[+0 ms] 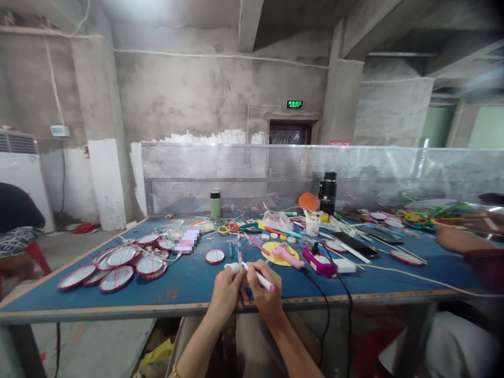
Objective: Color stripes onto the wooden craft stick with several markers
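My right hand (266,291) is closed around a white marker pen (263,279) with a pink end, its other end close to my left fingers. Between the fingers of my left hand (225,290) is a thin brownish strip (240,253) that points away from me. A small white piece (231,266) shows at the left fingertips; I cannot make out what it is. Both hands meet over the table's front edge. Just beyond them lies a round red-rimmed disc (214,256), and to the right a pink glue gun (286,255) rests on a yellow disc (271,247).
Several red-rimmed discs (116,278) are piled at left beside a phone (188,240). A green bottle (214,205) and black thermos (327,194) stand at the back. Right of my hands are a purple device (318,262) and black cables (325,304). A co-worker's hand (452,239) is at far right.
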